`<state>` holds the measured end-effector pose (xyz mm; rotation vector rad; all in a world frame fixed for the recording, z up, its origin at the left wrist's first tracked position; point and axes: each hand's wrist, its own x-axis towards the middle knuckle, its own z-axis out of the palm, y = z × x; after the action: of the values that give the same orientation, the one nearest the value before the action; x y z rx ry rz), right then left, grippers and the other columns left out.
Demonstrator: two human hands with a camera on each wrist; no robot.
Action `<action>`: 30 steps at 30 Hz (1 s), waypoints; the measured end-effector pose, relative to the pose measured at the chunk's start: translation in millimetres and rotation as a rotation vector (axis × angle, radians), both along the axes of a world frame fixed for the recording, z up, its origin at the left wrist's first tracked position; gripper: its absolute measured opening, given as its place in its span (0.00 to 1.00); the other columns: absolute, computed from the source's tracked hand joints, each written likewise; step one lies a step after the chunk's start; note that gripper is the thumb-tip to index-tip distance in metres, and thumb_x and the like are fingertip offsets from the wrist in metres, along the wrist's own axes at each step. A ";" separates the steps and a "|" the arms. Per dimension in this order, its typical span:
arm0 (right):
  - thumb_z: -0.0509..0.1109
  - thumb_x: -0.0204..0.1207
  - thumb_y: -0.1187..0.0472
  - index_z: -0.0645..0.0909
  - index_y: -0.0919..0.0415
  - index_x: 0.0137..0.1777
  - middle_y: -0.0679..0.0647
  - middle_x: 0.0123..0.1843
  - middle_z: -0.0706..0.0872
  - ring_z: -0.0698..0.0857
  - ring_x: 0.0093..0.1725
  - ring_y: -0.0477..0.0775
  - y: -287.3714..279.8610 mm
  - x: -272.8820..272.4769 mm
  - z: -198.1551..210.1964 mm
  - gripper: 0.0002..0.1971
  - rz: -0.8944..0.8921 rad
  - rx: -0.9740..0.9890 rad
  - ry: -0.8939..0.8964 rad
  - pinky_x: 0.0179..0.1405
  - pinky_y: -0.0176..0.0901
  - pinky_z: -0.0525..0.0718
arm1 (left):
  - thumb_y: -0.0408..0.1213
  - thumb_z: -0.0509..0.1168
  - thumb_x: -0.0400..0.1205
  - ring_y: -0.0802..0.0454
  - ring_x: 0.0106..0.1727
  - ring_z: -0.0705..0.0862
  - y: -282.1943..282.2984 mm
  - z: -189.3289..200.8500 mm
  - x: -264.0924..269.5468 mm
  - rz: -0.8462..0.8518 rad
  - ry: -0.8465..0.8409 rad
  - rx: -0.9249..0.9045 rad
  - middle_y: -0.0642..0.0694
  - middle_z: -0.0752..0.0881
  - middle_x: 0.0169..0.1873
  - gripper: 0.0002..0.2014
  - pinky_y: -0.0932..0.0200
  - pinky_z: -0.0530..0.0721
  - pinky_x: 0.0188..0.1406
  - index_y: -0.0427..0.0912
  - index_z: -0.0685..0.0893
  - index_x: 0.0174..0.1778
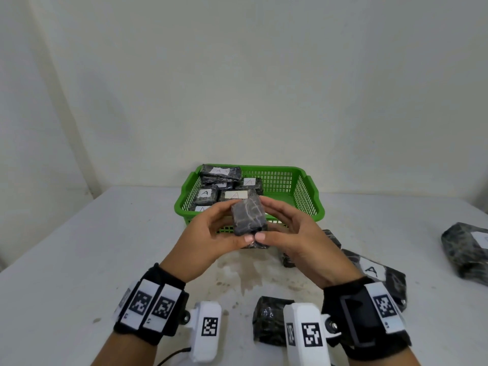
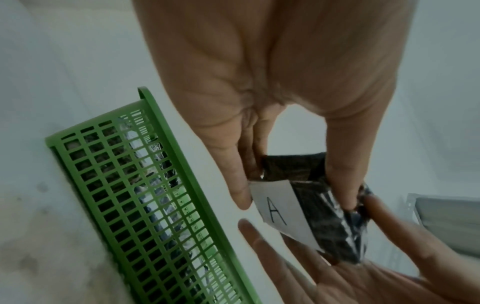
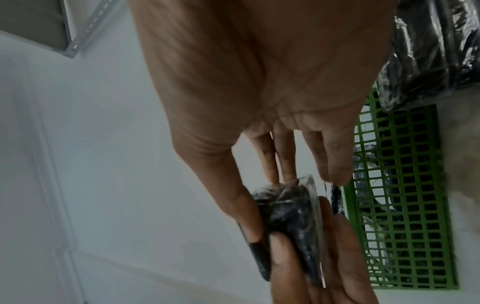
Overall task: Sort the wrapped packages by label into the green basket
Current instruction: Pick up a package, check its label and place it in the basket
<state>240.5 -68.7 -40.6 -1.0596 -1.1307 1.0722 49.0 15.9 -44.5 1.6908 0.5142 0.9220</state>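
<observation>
A small dark wrapped package [image 1: 249,217] is held up in front of the green basket [image 1: 303,180], just above its near rim. My left hand [image 1: 232,223] pinches its left side between thumb and fingers. From the right, my right hand [image 1: 272,220] pinches it the same way, and the two thumbs meet at its bottom edge. In the left wrist view the package [image 2: 330,222] shows a white label marked A [image 2: 278,211] on the side turned away from my head. The right wrist view shows the package [image 3: 288,222] edge on. Several packages labelled A [image 1: 235,195] lie in the basket's left half.
Loose wrapped packages lie on the white table [image 1: 105,247]: one labelled A [image 1: 375,273] at the right, a big one [image 1: 467,249] at the far right edge, one [image 1: 269,320] near my right wrist, one [image 1: 332,239] behind my right hand. The basket's right half is bare mesh.
</observation>
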 end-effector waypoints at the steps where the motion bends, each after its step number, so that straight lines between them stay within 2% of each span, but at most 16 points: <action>1: 0.86 0.64 0.61 0.80 0.54 0.78 0.49 0.75 0.87 0.87 0.73 0.57 -0.8 0.0 0.8 0.39 0.011 -0.016 0.017 0.76 0.62 0.83 | 0.31 0.81 0.69 0.51 0.68 0.86 -0.2 0.1 -0.3 0.008 -0.021 0.004 0.49 0.88 0.66 0.35 0.57 0.88 0.59 0.45 0.79 0.73; 3: 0.83 0.69 0.55 0.82 0.56 0.76 0.56 0.72 0.89 0.88 0.71 0.67 -2.1 -1.3 3.9 0.33 0.038 -0.073 0.080 0.75 0.69 0.83 | 0.24 0.82 0.66 0.47 0.67 0.87 -0.6 -0.2 -0.8 -0.004 -0.041 0.007 0.48 0.87 0.66 0.38 0.49 0.89 0.59 0.46 0.79 0.72; 5: 0.80 0.75 0.54 0.81 0.61 0.76 0.64 0.67 0.91 0.88 0.68 0.76 -2.4 -3.9 4.9 0.30 0.046 -0.118 0.099 0.72 0.74 0.83 | 0.19 0.82 0.66 0.43 0.67 0.87 -2.7 0.1 -0.4 -0.052 -0.023 0.011 0.48 0.86 0.67 0.41 0.44 0.89 0.60 0.49 0.78 0.73; 7: 0.81 0.77 0.59 0.80 0.63 0.76 0.63 0.63 0.93 0.90 0.65 0.73 -1.5 -5.9 4.3 0.28 -0.012 -0.115 0.097 0.68 0.73 0.87 | 0.14 0.79 0.67 0.42 0.68 0.86 -4.3 0.4 0.1 -0.122 -0.019 -0.002 0.48 0.84 0.70 0.43 0.42 0.88 0.61 0.50 0.76 0.76; 10: 0.77 0.78 0.67 0.81 0.62 0.75 0.59 0.64 0.93 0.93 0.63 0.62 -0.5 -6.4 3.4 0.24 -0.069 -0.040 0.072 0.60 0.57 0.93 | 0.11 0.73 0.72 0.44 0.73 0.82 -2.4 -0.7 -2.0 -0.191 -0.029 -0.009 0.48 0.80 0.75 0.47 0.43 0.86 0.67 0.50 0.67 0.83; 12: 0.79 0.76 0.69 0.82 0.60 0.75 0.56 0.66 0.92 0.92 0.64 0.59 -1.6 -4.8 4.4 0.26 -0.078 0.006 0.025 0.61 0.54 0.92 | 0.15 0.73 0.74 0.45 0.76 0.80 -1.5 -0.7 -3.1 -0.207 -0.039 -0.023 0.46 0.79 0.76 0.45 0.43 0.84 0.69 0.47 0.66 0.84; 15: 0.82 0.72 0.68 0.83 0.53 0.73 0.53 0.63 0.93 0.93 0.61 0.57 -3.9 -4.1 6.2 0.29 -0.089 0.036 -0.055 0.62 0.51 0.92 | 0.25 0.77 0.75 0.46 0.71 0.84 -3.4 -0.5 -1.4 -0.132 -0.042 -0.039 0.44 0.86 0.69 0.34 0.50 0.86 0.65 0.42 0.75 0.77; 17: 0.87 0.67 0.63 0.84 0.50 0.72 0.54 0.63 0.92 0.94 0.61 0.57 -3.6 -3.5 4.6 0.32 -0.085 0.027 -0.072 0.64 0.53 0.91 | 0.31 0.78 0.73 0.45 0.66 0.87 -5.1 0.2 1.3 -0.060 -0.043 -0.001 0.44 0.90 0.62 0.28 0.49 0.88 0.63 0.41 0.81 0.69; 20: 0.91 0.59 0.52 0.84 0.51 0.71 0.56 0.66 0.91 0.93 0.62 0.56 -1.7 -5.5 4.0 0.38 -0.069 -0.043 0.005 0.68 0.58 0.89 | 0.31 0.80 0.71 0.47 0.62 0.90 -6.6 0.3 3.3 -0.015 -0.040 0.075 0.44 0.91 0.60 0.27 0.49 0.88 0.63 0.41 0.83 0.66; 22: 0.87 0.62 0.46 0.84 0.54 0.72 0.57 0.66 0.92 0.93 0.64 0.57 -3.4 -7.8 6.1 0.37 -0.015 -0.107 0.027 0.72 0.58 0.86 | 0.29 0.81 0.70 0.48 0.62 0.90 -5.7 0.9 2.7 0.009 -0.041 0.123 0.45 0.91 0.60 0.27 0.48 0.87 0.64 0.42 0.84 0.65; 24: 0.80 0.71 0.45 0.86 0.57 0.71 0.59 0.65 0.92 0.90 0.67 0.63 -5.3 -10.4 8.1 0.29 0.053 -0.137 0.016 0.75 0.60 0.84 | 0.26 0.81 0.70 0.47 0.64 0.89 -3.7 1.1 1.3 0.025 -0.023 0.197 0.48 0.90 0.60 0.28 0.45 0.86 0.67 0.44 0.86 0.65; 27: 0.81 0.77 0.58 0.90 0.62 0.63 0.64 0.63 0.93 0.89 0.69 0.67 -4.3 -12.0 7.9 0.16 0.022 -0.108 0.051 0.77 0.67 0.81 | 0.25 0.82 0.70 0.47 0.66 0.87 -2.5 1.6 -0.9 0.025 0.001 0.267 0.49 0.89 0.60 0.27 0.45 0.85 0.68 0.44 0.87 0.64; 30: 0.77 0.79 0.67 0.92 0.62 0.59 0.64 0.59 0.94 0.90 0.66 0.67 -1.9 -11.4 2.5 0.10 -0.040 -0.070 0.011 0.75 0.70 0.82 | 0.26 0.82 0.70 0.48 0.68 0.85 -4.5 3.0 -0.1 0.005 0.022 0.323 0.50 0.88 0.62 0.28 0.49 0.84 0.69 0.45 0.87 0.66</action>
<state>229.1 -70.6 -38.2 -1.1252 -1.0658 1.0912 48.9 11.3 -41.6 1.9922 0.3992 1.0324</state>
